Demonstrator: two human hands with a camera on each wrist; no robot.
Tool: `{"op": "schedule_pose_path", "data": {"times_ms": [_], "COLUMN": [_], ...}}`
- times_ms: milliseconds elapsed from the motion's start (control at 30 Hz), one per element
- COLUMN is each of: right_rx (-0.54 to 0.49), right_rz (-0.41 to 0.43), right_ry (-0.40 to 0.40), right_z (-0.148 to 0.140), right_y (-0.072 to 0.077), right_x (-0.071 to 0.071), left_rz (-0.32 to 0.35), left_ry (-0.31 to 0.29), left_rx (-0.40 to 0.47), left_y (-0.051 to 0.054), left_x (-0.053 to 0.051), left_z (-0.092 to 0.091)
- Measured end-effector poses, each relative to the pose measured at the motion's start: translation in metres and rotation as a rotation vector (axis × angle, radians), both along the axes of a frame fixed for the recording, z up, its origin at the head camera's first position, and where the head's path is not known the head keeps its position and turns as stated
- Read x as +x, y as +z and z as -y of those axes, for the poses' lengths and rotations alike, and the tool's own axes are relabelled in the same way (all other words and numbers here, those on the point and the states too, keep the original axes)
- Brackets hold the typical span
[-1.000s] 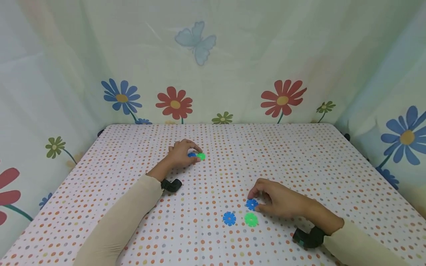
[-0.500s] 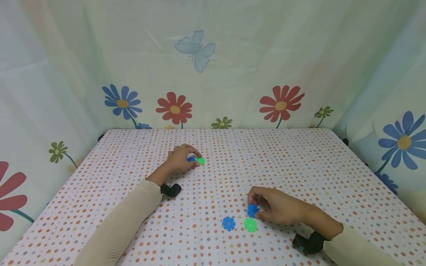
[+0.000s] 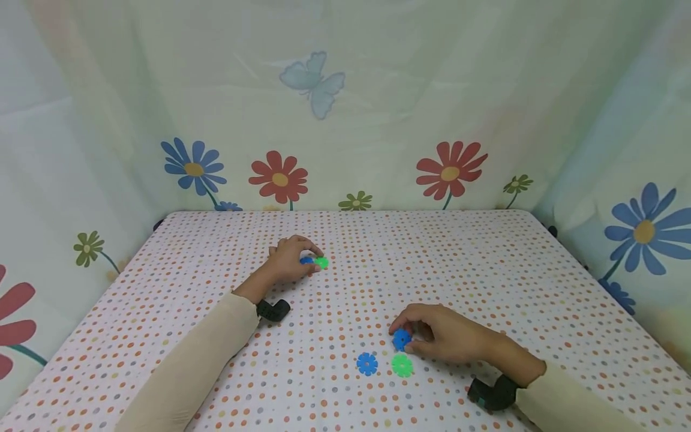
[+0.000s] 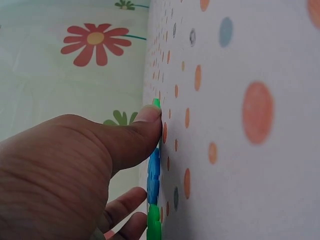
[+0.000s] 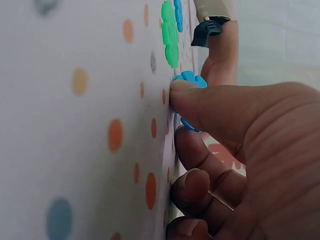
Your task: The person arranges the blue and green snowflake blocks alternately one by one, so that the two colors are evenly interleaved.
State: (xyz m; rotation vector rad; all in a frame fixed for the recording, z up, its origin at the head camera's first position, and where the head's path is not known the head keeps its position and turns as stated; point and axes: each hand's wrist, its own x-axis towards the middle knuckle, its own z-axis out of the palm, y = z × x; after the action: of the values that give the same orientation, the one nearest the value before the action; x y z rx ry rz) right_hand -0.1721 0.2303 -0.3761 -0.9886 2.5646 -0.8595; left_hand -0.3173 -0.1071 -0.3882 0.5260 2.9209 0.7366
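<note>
Toward the far left of the table, my left hand has thumb and index finger at opposite edges of a green notched plastic disc, pinching it. A blue disc lies beside it under the hand, with another green disc beyond, in the left wrist view. Nearer, on the right, my right hand pinches a blue notched disc between thumb and index finger; it is tilted up from the cloth. Just in front of it lie a flat green disc and a flat blue disc.
A white cloth with coloured dots covers the table. Flower-printed curtains rise behind it and at both sides. Each wrist wears a black camera, such as the right wrist camera.
The right fingers have shifted left around the blue disc, which has gone from nearly flat to tilted. The left hand holds its place. The head view has shifted slightly.
</note>
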Motion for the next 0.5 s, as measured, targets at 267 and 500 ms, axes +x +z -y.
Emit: {"op": "schedule_pose_path", "data": {"times_ms": [267,500], "right_rx": [0.036,0.041], "right_rz": [-0.007,0.015], "right_ry": [-0.024,-0.033], "right_z": [0.0002,0.0026], "right_y": [-0.0009,-0.0034], "right_x": [-0.0029,-0.0019], "left_rz": [0.008,0.022], "left_ry": [0.000,0.001], "left_rx": [0.009,0.004], "left_y": [0.0060,0.0041], "left_x": [0.0007,0.0037], "left_z": [-0.0028,-0.0011]}}
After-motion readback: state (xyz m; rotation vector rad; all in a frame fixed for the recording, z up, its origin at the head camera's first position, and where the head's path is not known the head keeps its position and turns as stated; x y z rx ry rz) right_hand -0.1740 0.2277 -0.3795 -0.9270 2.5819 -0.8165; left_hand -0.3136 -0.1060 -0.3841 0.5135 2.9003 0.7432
